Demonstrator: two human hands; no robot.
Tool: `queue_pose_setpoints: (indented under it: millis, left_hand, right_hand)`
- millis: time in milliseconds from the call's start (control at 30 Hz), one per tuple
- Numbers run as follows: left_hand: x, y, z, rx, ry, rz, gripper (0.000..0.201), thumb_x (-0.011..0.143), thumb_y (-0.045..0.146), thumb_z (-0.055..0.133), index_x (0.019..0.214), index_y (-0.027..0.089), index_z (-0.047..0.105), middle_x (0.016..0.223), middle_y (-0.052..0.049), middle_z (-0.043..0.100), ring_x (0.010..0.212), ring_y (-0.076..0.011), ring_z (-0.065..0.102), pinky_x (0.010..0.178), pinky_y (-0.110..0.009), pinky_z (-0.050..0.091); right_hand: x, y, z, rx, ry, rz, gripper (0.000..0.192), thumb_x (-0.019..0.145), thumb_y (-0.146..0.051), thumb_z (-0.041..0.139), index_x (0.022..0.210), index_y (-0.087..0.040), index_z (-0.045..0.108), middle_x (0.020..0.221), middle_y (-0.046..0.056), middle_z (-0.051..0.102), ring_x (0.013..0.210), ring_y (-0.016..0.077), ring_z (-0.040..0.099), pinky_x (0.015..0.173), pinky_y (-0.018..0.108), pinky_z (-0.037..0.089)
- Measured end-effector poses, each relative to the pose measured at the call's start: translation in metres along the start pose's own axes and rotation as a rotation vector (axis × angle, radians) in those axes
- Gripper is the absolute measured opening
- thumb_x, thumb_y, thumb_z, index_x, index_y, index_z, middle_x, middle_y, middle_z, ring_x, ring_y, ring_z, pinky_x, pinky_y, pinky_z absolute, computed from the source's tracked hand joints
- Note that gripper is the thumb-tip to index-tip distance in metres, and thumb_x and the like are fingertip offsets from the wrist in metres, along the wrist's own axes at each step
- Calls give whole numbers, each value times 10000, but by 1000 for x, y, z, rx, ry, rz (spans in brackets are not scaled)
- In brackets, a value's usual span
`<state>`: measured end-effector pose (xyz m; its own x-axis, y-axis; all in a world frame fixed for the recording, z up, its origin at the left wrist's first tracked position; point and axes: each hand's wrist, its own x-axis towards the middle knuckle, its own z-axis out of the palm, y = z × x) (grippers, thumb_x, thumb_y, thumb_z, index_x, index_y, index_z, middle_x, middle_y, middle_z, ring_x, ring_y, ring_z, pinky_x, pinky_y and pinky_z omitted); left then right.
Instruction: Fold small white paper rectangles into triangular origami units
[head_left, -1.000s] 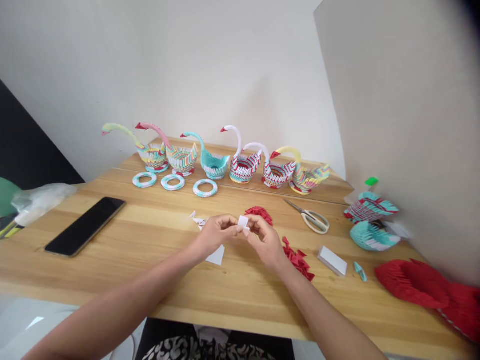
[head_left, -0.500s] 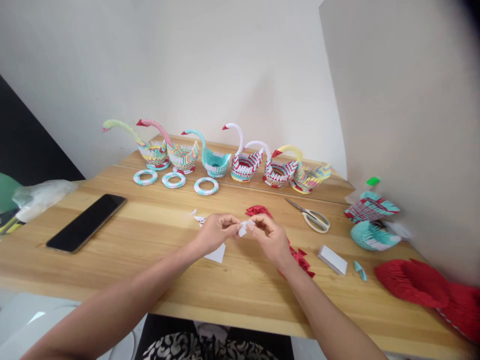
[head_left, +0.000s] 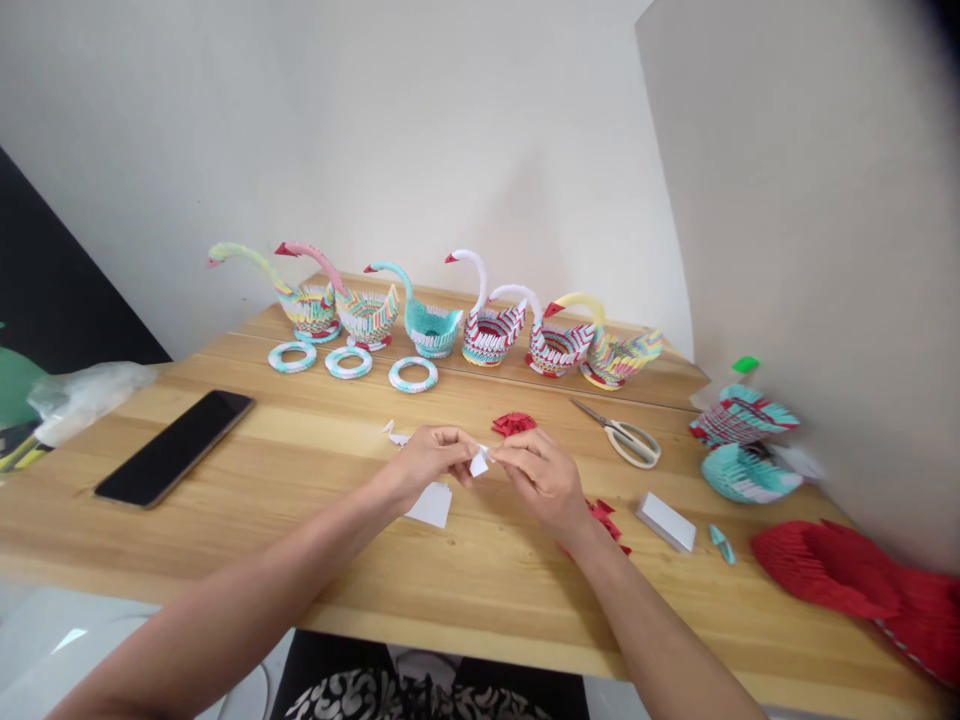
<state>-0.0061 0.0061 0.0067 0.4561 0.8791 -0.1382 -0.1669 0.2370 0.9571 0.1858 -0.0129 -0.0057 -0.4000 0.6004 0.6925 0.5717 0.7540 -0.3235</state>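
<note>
My left hand (head_left: 424,462) and my right hand (head_left: 541,478) meet above the middle of the wooden table (head_left: 315,560). Between their fingertips they pinch a small white paper piece (head_left: 478,462), now folded to a narrow pointed shape. A white paper sheet (head_left: 431,504) lies flat on the table under my left hand. Small folded white pieces (head_left: 395,434) sit just beyond my left hand. Red folded paper pieces (head_left: 513,423) lie past my right hand, and more red pieces (head_left: 609,520) show beside my right wrist.
Several paper swans (head_left: 487,325) line the table's far side, with three paper rings (head_left: 349,362) before them. A black phone (head_left: 174,447) lies left. Scissors (head_left: 621,436), a white paper stack (head_left: 665,520), partial teal models (head_left: 742,470) and a red model (head_left: 847,580) lie right.
The white paper piece went from an upright square to a narrow folded shape. Both hands dropped slightly toward the table while still pinching it.
</note>
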Motion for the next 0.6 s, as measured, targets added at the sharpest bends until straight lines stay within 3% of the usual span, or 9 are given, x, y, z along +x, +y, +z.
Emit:
queue_pose_setpoints:
  millis: [133,333,600]
  left_hand:
    - [0,-1,0,-90,-9,-31,235,625,327,714,622,120,602,591,-7,608,476,-80,536,530,-219,434]
    - [1,-3,-2,64,7,68,246,679,359,690,655,123,628,618,-7,615,535,-92,553,597,-232,455]
    - [3,-4,-2,117,-7,121,271,713,388,667,660,126,622,627,-5,612,561,-96,545,607,-234,435]
  right_hand:
    - [-1,2,0,-61,-30,-38,249,883,-155,499,971,-265,704,827,57,662,744,175,576,639,307,457]
    - [-2,2,-1,-130,-47,-55,273,893,-147,486,997,-283,698,837,49,672,761,172,572,659,302,462]
    - [-4,3,-1,-176,-67,-71,285,881,-125,498,1030,-277,687,875,57,676,796,186,572,685,319,470]
